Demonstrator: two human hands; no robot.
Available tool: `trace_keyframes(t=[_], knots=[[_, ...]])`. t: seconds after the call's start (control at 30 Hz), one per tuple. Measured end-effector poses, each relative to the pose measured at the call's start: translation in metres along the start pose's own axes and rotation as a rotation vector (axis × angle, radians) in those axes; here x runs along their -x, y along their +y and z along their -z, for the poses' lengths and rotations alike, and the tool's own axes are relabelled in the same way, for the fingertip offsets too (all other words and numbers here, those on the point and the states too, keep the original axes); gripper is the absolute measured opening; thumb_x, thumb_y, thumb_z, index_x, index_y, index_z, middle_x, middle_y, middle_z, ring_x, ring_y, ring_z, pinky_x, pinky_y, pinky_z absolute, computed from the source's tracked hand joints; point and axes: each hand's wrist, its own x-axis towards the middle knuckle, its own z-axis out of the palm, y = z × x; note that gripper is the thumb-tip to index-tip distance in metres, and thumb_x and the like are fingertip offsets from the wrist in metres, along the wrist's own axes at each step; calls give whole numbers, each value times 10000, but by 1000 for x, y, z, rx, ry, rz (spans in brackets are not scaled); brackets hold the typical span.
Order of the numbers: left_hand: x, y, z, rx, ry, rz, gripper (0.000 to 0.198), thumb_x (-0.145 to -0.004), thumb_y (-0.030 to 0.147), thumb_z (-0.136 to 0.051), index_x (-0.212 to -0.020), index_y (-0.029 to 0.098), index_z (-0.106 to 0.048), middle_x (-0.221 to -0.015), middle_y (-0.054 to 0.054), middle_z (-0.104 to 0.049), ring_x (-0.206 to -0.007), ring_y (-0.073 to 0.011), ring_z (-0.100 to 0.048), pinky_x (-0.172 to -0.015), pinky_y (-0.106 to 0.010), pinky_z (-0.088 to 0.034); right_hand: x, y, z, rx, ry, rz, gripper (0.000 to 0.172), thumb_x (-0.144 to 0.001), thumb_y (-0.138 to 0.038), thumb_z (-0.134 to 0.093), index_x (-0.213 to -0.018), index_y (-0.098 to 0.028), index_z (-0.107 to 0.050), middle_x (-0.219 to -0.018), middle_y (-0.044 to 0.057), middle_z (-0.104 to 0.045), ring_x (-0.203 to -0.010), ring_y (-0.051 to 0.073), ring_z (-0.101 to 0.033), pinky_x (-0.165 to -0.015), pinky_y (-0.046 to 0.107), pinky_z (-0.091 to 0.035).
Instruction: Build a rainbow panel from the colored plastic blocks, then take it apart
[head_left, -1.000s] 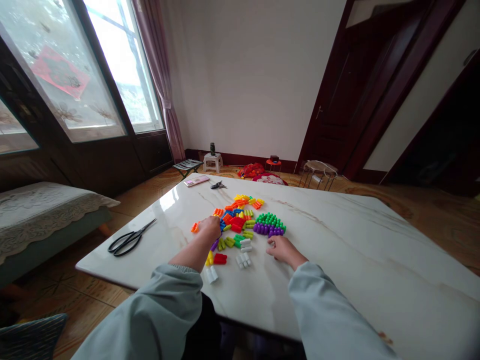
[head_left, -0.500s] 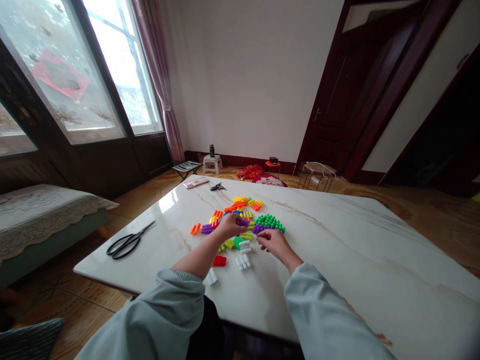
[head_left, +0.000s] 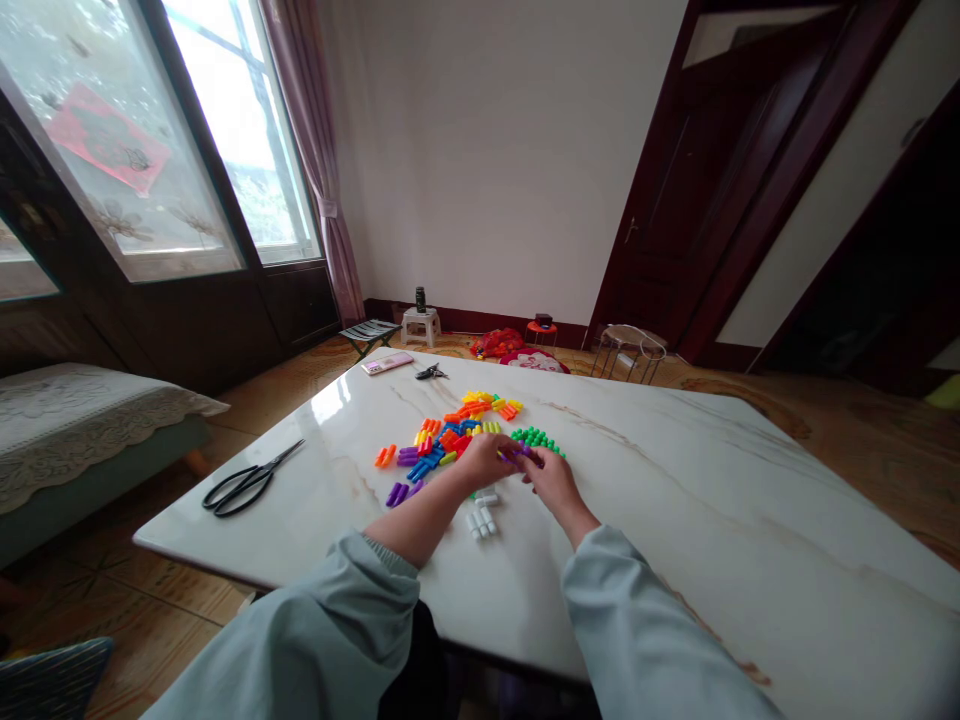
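My left hand [head_left: 489, 460] and my right hand [head_left: 553, 478] meet over the white marble table [head_left: 615, 590]. Between their fingertips are purple plastic building pieces [head_left: 519, 454], partly covered by the fingers. Both hands are closed around them. Just behind lies a cluster of green rounded pieces [head_left: 537, 437]. Left of my left hand are blue pieces [head_left: 426, 462], red pieces [head_left: 459, 444] and purple tube-shaped pieces [head_left: 403, 493]. White pieces [head_left: 482, 522] lie in front of the hands, and my left forearm hides part of the pile.
Black-handled scissors [head_left: 251, 482] rest on the table's left side. Toward its far edge are a pink phone [head_left: 388, 364] and a small dark tool [head_left: 431, 372]. Yellow pieces [head_left: 480, 398] and orange pieces [head_left: 385, 456] surround the pile. Stools [head_left: 630, 342] stand beyond the table.
My left hand has moved right, bringing it together with my right hand at the purple pieces. My left forearm now covers the red piece near the front and uncovers blue and purple ones.
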Motion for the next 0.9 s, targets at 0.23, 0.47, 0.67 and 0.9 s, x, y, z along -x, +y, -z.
trace_keyframes(t=[0.23,0.47,0.67,0.9], knots=[[-1,-15,-5,-174,-43,118,302,-656,155,-684,-954,149,-730,-879,-43,-723,-782,-151,-651,-695,-206,-498,1,29,-1,427,-106,49,152,-721,-154,-588,-787,-158,-724,-805,69,-730,-786,186,-657,-688,235,-447],[5,-13,-9,-270,-293,168,151,-659,175,-702,-799,191,-756,-792,-12,-730,-763,-159,-664,-677,-201,-488,3,21,-4,595,-99,62,210,-736,-181,-607,-912,-146,-716,-907,100,-724,-864,200,-648,-734,252,-435],[6,-13,-11,-241,-469,212,287,-689,217,-698,-973,209,-735,-723,0,-703,-671,-141,-652,-594,-186,-485,12,6,13,717,-147,-70,106,-718,-213,-630,-741,-222,-733,-845,69,-724,-809,216,-654,-633,262,-419],[7,-12,-13,-353,-573,183,443,-730,260,-684,-1168,210,-644,-806,-23,-710,-693,-139,-650,-628,-195,-493,12,21,0,680,-304,115,252,-716,-127,-588,-906,-198,-737,-962,70,-699,-933,197,-625,-779,245,-417]])
